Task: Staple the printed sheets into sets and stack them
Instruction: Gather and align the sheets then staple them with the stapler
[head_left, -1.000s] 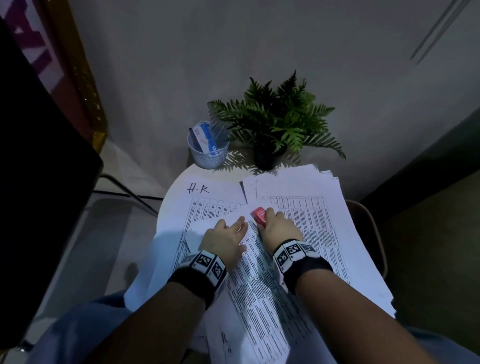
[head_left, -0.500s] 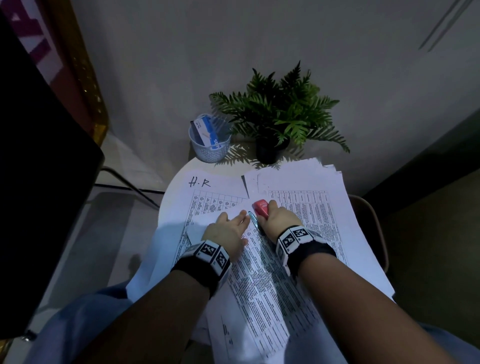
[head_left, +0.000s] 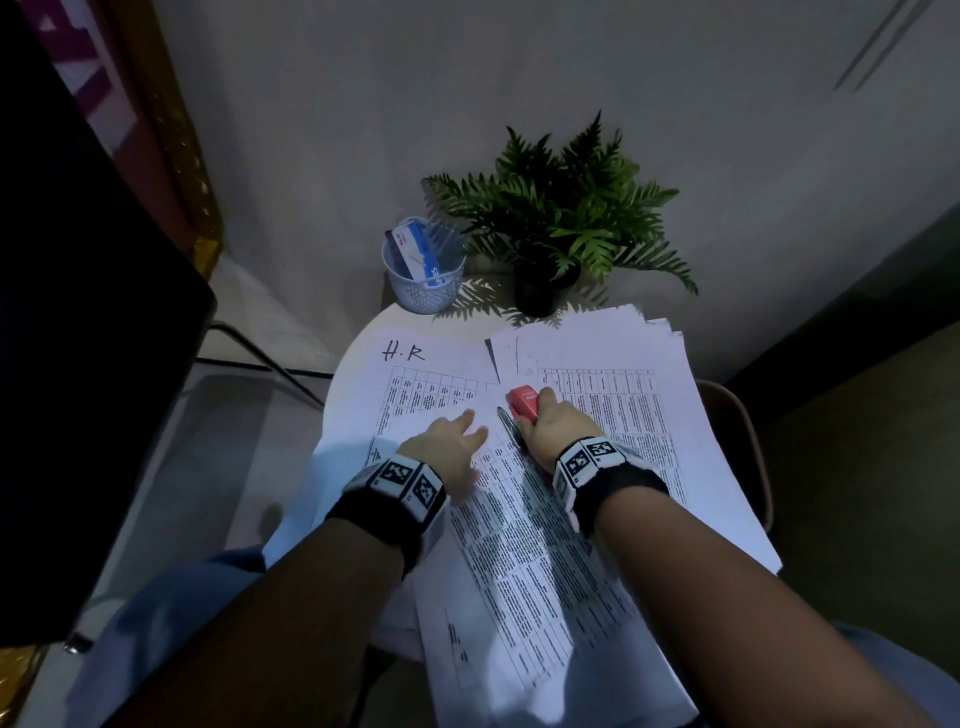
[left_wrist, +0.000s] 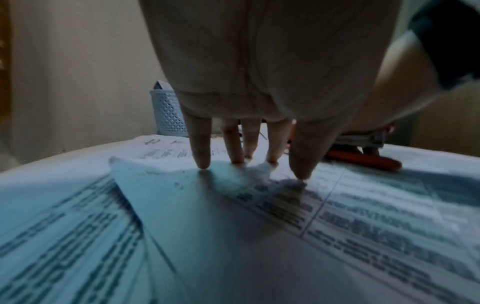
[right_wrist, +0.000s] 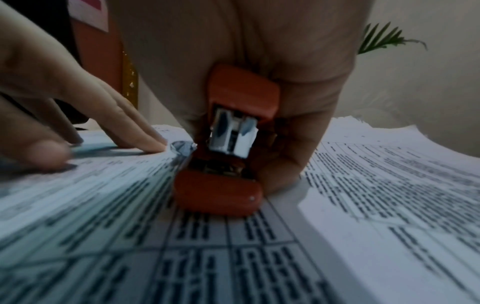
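Sheets (head_left: 524, 525) of the current set lie angled on the round table (head_left: 363, 332), on top of two wider paper stacks, top corner under the red stapler (head_left: 523, 402). Right hand (head_left: 558, 428) is wrapped round the stapler; left hand (head_left: 449, 449) rests with straight fingertips (left_wrist: 203, 164) spread on the paper just beside it. Stapler mouth shows a gap in the right wrist view; whether a staple is in cannot be told. To do well, judged: keep the left fingers pinning the corner so pages stay aligned, squeeze fully, lift straight off. Versus 1.0 s ago: left fingers have opened out and drawn slightly away from the stapler; the metal arm now shows beside the red cap.
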